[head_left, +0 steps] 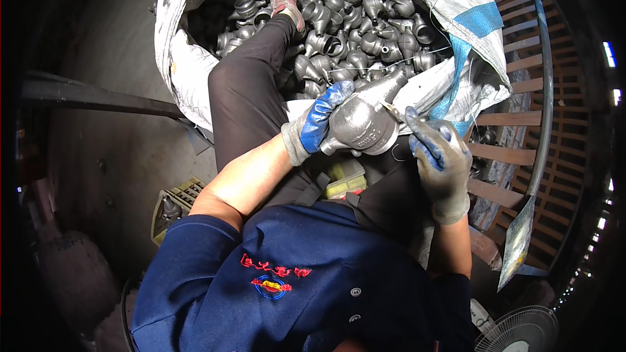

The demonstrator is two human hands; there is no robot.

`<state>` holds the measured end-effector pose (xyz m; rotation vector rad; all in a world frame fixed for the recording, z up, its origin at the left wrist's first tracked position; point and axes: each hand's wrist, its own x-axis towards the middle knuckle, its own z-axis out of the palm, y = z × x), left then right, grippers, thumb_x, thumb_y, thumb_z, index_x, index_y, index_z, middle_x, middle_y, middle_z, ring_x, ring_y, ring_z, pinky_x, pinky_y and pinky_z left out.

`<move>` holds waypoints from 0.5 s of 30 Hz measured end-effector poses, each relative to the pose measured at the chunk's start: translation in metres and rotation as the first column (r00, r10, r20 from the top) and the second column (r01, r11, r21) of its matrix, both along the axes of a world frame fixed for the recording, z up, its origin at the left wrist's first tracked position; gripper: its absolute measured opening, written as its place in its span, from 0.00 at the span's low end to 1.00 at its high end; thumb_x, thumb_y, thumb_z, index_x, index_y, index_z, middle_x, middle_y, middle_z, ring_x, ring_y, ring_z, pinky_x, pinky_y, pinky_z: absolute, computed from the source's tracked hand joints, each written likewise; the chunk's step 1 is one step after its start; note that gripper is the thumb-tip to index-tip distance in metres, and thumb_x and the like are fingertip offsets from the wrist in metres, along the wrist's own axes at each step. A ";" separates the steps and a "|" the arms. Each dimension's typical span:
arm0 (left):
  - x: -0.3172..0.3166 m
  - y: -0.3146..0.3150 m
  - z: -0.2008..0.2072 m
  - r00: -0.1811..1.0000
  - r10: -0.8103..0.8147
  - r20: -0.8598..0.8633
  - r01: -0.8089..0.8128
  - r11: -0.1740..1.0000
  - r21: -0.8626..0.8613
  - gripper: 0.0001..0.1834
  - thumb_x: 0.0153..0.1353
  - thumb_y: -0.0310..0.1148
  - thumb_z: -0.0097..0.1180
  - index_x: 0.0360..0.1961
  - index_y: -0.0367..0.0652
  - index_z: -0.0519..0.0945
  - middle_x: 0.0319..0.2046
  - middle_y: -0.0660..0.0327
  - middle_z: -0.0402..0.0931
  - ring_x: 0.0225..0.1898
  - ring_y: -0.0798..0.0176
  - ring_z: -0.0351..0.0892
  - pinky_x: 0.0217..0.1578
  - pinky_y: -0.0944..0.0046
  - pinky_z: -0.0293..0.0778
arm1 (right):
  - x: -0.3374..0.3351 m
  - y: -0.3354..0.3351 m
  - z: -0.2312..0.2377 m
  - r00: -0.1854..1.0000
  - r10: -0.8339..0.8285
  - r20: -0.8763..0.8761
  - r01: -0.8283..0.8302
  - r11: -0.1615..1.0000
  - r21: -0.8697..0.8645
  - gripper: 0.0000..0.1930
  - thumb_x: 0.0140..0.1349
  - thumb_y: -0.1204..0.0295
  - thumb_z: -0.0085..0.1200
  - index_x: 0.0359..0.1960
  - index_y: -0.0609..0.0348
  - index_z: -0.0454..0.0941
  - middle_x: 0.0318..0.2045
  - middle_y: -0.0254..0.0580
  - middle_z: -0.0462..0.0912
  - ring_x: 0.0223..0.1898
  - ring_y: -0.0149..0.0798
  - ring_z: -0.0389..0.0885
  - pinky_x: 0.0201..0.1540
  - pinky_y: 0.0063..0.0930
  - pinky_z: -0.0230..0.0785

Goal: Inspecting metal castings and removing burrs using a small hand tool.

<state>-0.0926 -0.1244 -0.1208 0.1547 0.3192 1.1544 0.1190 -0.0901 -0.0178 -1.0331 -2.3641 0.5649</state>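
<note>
A grey metal casting (pixel 360 122), bulb-shaped with a tapering neck and raised lettering, is held over my lap. My left hand (pixel 324 117), in a grey knit glove with a blue coated palm, is closed round its left side. My right hand (pixel 442 156), gloved alike, is closed at the casting's right side. From its fingertips a slim, pale-tipped tool (pixel 392 110) reaches the casting's surface; most of the tool is hidden by the fingers, so its exact kind does not show.
Beyond my knees, a large white woven sack (pixel 456 0) with blue straps is filled with similar castings (pixel 355 23); my shoe (pixel 285 1) rests among them. A slatted metal rack (pixel 508 119) stands at right, a yellow crate (pixel 158 221) at left, a fan (pixel 521 331) at lower right.
</note>
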 end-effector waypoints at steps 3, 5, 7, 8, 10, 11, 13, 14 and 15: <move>0.000 -0.001 0.000 0.998 -0.025 0.064 0.021 0.999 0.050 0.28 0.68 0.47 0.40 0.62 0.40 0.62 0.56 0.54 0.68 0.53 0.61 0.72 0.56 0.59 0.69 | 0.000 -0.004 0.006 0.997 0.004 0.083 -0.006 1.000 0.024 0.18 0.47 0.80 0.57 0.42 0.53 0.81 0.30 0.44 0.78 0.29 0.44 0.78 0.33 0.31 0.71; 0.000 -0.001 -0.001 0.998 -0.037 0.051 0.033 0.996 0.080 0.29 0.68 0.48 0.39 0.63 0.40 0.61 0.57 0.54 0.67 0.55 0.60 0.71 0.56 0.59 0.68 | 0.001 -0.004 0.011 0.992 0.014 0.126 -0.014 1.000 0.002 0.17 0.47 0.79 0.57 0.42 0.53 0.81 0.29 0.44 0.78 0.29 0.44 0.78 0.32 0.31 0.71; -0.002 -0.001 0.001 0.999 -0.038 0.027 0.035 0.994 0.102 0.29 0.68 0.47 0.39 0.63 0.40 0.60 0.57 0.54 0.66 0.55 0.60 0.71 0.57 0.59 0.68 | 0.004 0.000 0.011 1.000 0.010 -0.001 -0.010 0.991 -0.135 0.16 0.49 0.83 0.53 0.41 0.60 0.81 0.33 0.47 0.80 0.31 0.42 0.79 0.37 0.29 0.71; -0.002 -0.001 0.002 0.999 -0.037 0.002 0.036 0.992 0.123 0.28 0.68 0.47 0.38 0.63 0.40 0.60 0.57 0.54 0.66 0.55 0.60 0.71 0.57 0.59 0.68 | 0.004 0.000 0.012 1.000 0.008 -0.001 -0.008 0.991 -0.135 0.16 0.49 0.83 0.53 0.41 0.60 0.81 0.33 0.47 0.80 0.31 0.42 0.79 0.37 0.29 0.71; -0.003 0.001 0.004 0.998 -0.055 0.028 0.051 0.992 0.119 0.28 0.68 0.46 0.38 0.63 0.39 0.60 0.57 0.54 0.67 0.55 0.60 0.71 0.57 0.59 0.68 | 0.003 -0.001 0.013 0.999 -0.011 0.050 0.017 0.992 -0.123 0.15 0.50 0.83 0.52 0.41 0.60 0.81 0.32 0.48 0.81 0.31 0.41 0.79 0.38 0.28 0.71; -0.003 0.001 0.004 0.996 -0.073 0.054 0.067 0.991 0.115 0.27 0.68 0.45 0.38 0.63 0.39 0.60 0.57 0.54 0.67 0.55 0.61 0.71 0.56 0.59 0.68 | 0.004 -0.001 0.013 0.999 -0.010 0.050 0.016 0.992 -0.123 0.15 0.50 0.83 0.52 0.41 0.60 0.81 0.32 0.48 0.81 0.31 0.41 0.79 0.38 0.28 0.71; -0.002 0.000 0.002 0.994 -0.088 0.066 0.078 0.987 0.137 0.27 0.68 0.44 0.38 0.62 0.39 0.61 0.56 0.54 0.67 0.55 0.61 0.71 0.56 0.60 0.68 | 0.006 0.000 0.010 1.000 0.025 -0.009 -0.026 0.986 -0.168 0.16 0.49 0.80 0.56 0.41 0.53 0.81 0.26 0.44 0.78 0.26 0.44 0.77 0.33 0.30 0.71; -0.002 0.000 0.001 0.992 -0.102 0.077 0.088 0.983 0.159 0.26 0.68 0.43 0.39 0.62 0.38 0.62 0.56 0.54 0.68 0.54 0.61 0.72 0.56 0.60 0.68 | 0.007 0.000 0.011 1.000 0.024 -0.008 -0.025 0.986 -0.167 0.16 0.49 0.80 0.56 0.41 0.53 0.81 0.26 0.44 0.78 0.26 0.44 0.77 0.33 0.30 0.71; -0.003 -0.001 0.000 0.992 -0.102 0.077 0.089 0.983 0.159 0.26 0.68 0.43 0.39 0.62 0.38 0.62 0.56 0.54 0.68 0.54 0.61 0.72 0.56 0.60 0.68 | 0.007 0.000 0.012 1.000 -0.001 -0.025 -0.004 0.982 -0.191 0.16 0.49 0.80 0.56 0.41 0.53 0.81 0.26 0.44 0.78 0.26 0.44 0.77 0.33 0.30 0.71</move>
